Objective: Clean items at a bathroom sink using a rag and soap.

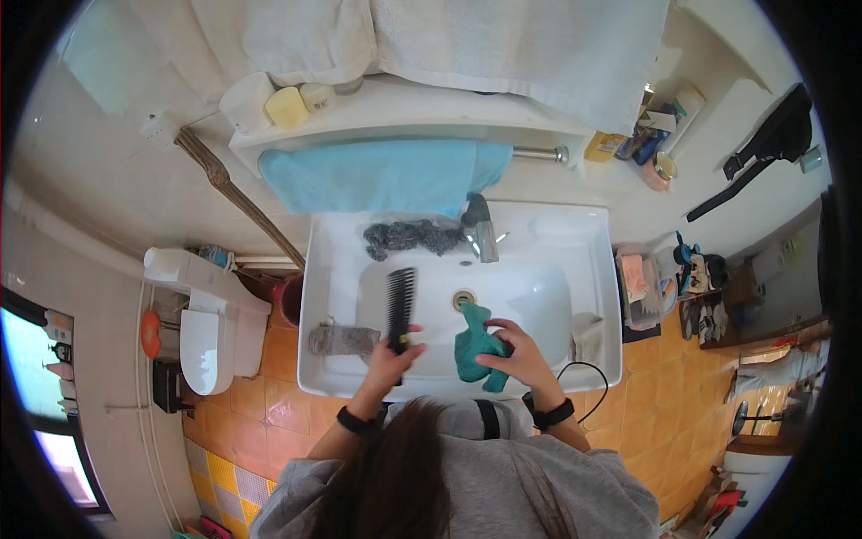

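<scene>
Over the left part of the white sink, my left hand grips a black wide-toothed comb by its lower end, its teeth pointing right. My right hand is closed on a bunched green cloth above the basin, right of the drain. Behind my hands stands a chrome faucet. A dark, wrinkled bundle lies on the sink's back ledge, left of the faucet. On the left rim rests a folded grey cloth.
A blue towel hangs from a rail under the shelf behind the sink. A light cloth lies on the right rim beside a black cord. The toilet is left; a plastic bin stands right.
</scene>
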The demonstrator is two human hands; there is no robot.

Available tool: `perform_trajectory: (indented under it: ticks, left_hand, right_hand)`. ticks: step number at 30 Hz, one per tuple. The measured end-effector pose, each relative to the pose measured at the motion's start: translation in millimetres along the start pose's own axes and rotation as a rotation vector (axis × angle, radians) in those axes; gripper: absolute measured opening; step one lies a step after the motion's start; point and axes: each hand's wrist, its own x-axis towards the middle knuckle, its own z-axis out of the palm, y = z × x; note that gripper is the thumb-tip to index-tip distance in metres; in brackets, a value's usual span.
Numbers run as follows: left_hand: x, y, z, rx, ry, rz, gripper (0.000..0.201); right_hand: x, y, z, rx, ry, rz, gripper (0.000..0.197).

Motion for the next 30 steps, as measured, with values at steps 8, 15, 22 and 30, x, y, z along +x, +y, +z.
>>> perform_trajectory:
  ticks: [8,15,22,30]
  left_hand:
    - [1,30,56,-0.235,-0.428,-0.068,0.025]
    - [-1,25,60,-0.225,-0.358,-0.086,0.024]
    - [-4,56,30,-0.301,-0.307,0.037,0.025]
    - [8,38,-6,-0.314,-0.262,-0.028,0.023]
  right_hand:
    - [-8,-39,-19,0.082,0.015,-0.356,0.04]
    - [-13,-46,-3,0.516,0.067,-0.211,0.045]
    - [6,-71,-23,0.503,0.476,-0.153,0.032]
    - [65,-205,-52,-1.033,0.985,-0.504,0.03]
